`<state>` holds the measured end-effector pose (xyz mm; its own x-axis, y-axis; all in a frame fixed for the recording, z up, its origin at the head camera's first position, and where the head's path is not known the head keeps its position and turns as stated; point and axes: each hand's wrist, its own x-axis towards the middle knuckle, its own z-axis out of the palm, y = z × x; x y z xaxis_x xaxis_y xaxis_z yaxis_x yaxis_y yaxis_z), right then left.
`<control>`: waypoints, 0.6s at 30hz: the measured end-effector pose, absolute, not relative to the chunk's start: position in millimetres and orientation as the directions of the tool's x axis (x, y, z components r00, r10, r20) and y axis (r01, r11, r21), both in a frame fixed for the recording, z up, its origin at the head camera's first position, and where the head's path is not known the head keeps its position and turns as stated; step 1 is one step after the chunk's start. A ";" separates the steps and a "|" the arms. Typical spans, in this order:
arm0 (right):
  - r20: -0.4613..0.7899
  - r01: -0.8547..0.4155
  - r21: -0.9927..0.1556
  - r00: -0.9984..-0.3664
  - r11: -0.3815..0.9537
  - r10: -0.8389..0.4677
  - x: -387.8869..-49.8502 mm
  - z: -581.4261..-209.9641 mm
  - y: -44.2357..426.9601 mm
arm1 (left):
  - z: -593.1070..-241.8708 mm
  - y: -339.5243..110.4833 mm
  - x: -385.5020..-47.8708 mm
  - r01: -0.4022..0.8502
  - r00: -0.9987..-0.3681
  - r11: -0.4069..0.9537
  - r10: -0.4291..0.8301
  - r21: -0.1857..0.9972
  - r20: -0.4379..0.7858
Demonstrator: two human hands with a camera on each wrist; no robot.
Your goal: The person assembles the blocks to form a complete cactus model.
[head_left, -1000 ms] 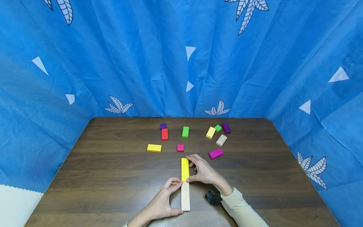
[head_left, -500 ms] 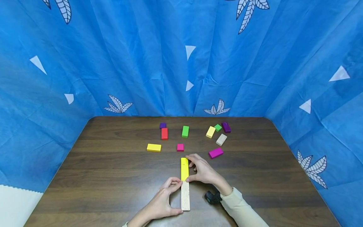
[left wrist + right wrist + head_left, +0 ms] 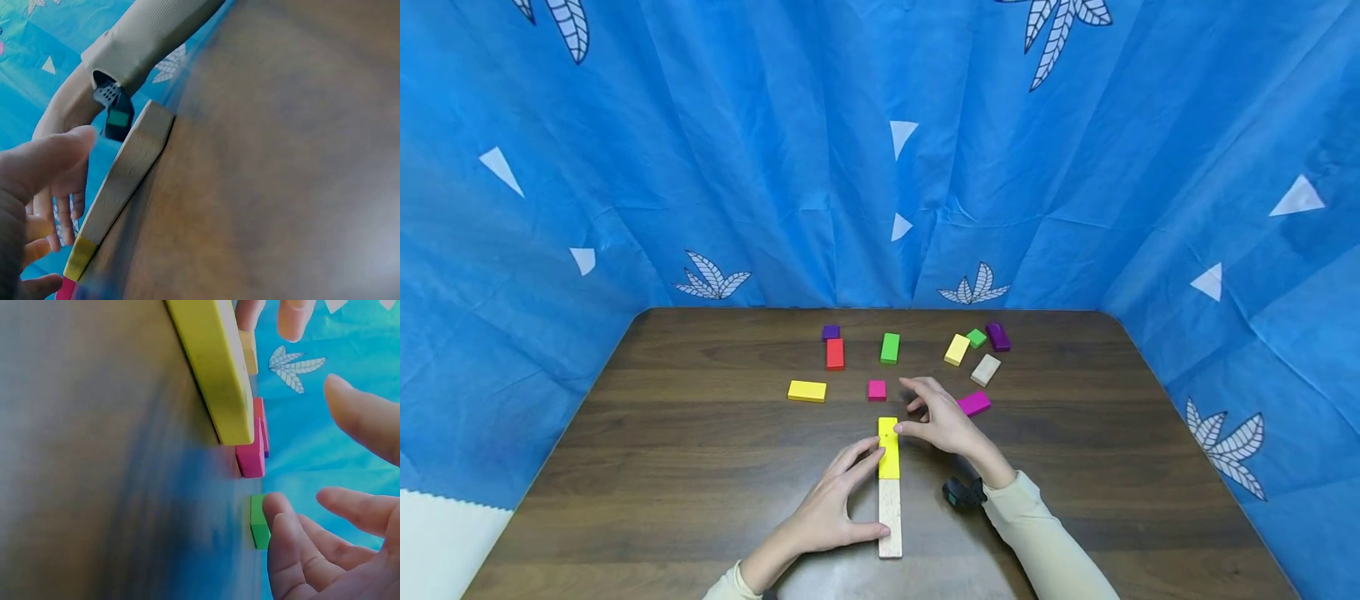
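Note:
A long pale wooden block [image 3: 890,508] and a long yellow block [image 3: 888,461] lie end to end in one line on the table. My left hand [image 3: 827,510] hovers at their left side, its fingertips by the yellow block and its thumb over the pale block. In the left wrist view that thumb stands apart from the pale block [image 3: 128,169]. Beyond the yellow block's far right side is my right hand [image 3: 947,423], fingers loosely spread and holding nothing. The right wrist view has it clear of the yellow block [image 3: 215,369]. A small pink block [image 3: 877,391] lies just past its fingertips.
Farther back on the brown table [image 3: 700,467] lie a yellow block [image 3: 807,392], a red block [image 3: 835,354], a green block [image 3: 890,348], a pale block [image 3: 986,370] and several others. My right hand partly covers a magenta block [image 3: 976,404]. A blue curtain [image 3: 760,167] surrounds the table.
My right hand has let go of the yellow block and moved away, farther back. My left hand has slid forward along the line and come off the pale block. The blocks have stayed put.

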<state>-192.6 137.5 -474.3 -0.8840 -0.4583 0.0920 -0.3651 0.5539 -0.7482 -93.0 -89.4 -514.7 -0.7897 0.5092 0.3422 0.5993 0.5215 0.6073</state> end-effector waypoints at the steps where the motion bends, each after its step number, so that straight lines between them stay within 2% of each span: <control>1: 0.095 -0.367 -0.745 -0.885 0.557 -0.456 -197.2 -473.9 136.3 | -515.8 -88.7 -96.0 0.607 -0.783 0.521 0.523 0.600 0.337; 9: 0.068 -0.339 -0.747 -0.895 0.572 -0.442 -230.0 -476.5 123.4 | -525.9 -88.0 -104.8 0.672 -0.732 0.530 0.584 0.517 0.352; 18: -0.018 -0.275 -0.758 -0.898 0.592 -0.440 -245.8 -483.6 113.2 | -523.3 -88.8 -104.2 0.625 -0.760 0.547 0.589 0.557 0.275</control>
<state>-245.8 113.2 -483.6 -0.8978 -0.4400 -0.0179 -0.2748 0.5917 -0.7579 -104.2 -88.8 -523.3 -0.7601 0.5889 0.2747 0.6250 0.5467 0.5573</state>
